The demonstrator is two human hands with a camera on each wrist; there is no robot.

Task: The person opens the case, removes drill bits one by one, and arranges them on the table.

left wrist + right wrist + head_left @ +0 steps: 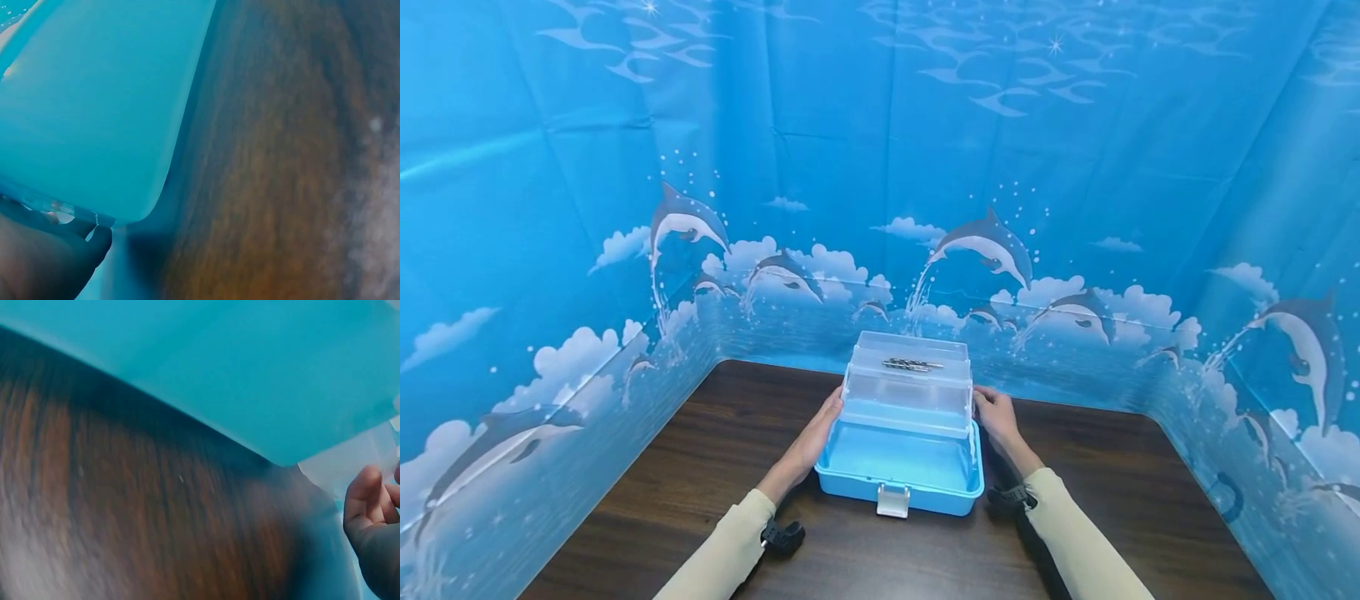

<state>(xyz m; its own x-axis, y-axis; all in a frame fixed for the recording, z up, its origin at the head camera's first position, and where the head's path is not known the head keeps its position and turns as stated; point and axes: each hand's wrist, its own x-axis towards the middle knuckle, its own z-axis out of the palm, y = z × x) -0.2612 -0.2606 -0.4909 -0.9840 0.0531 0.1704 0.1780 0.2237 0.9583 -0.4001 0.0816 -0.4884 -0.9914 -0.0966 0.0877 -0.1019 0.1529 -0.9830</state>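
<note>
Head view: blue toolbox [936,498], near far edge of surface [1105,483], long axis crosswise between left hand [812,437] and right hand [1000,419]; either grip's closure, I can't tell.

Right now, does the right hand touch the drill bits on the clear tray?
Apart. The head view shows clear tray between the right hand and the drill bits.
</note>
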